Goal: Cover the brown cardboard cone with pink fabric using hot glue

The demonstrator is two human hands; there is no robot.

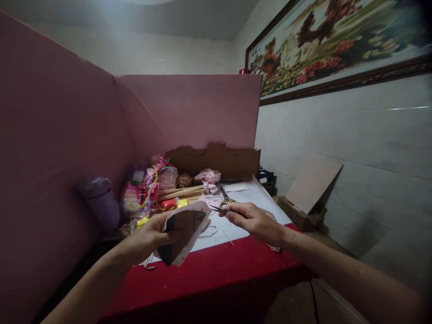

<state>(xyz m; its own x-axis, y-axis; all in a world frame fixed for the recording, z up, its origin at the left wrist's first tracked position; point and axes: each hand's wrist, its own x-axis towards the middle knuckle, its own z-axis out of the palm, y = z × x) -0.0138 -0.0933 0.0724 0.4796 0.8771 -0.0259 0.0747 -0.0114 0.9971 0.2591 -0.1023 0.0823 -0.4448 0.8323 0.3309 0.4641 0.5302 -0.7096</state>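
Note:
My left hand [153, 236] grips a dark, stiff piece [184, 227] backed by pale pink dotted material [202, 209], which shows along its edges. The thumb lies across the dark face, and the other fingers are mostly hidden behind. In my right hand [251, 220], thumb and fingers close on scissors [218, 209], whose dark tip points left toward the upper right edge of the dotted material. A gold-coloured loop and another dark blade show just behind the fingertips; whether they belong to the same scissors I cannot tell. Both hands are above the front of the table.
Thin wooden sticks [182, 193], a twine ball [184, 180], colourful pipe cleaners [153, 184] and crumpled pink dotted material [208, 177] crowd the back left. A purple bottle [101, 202] stands far left. Torn cardboard [216, 164] leans against the pink partition [189, 108]. Red cloth [202, 283] covers the table's front.

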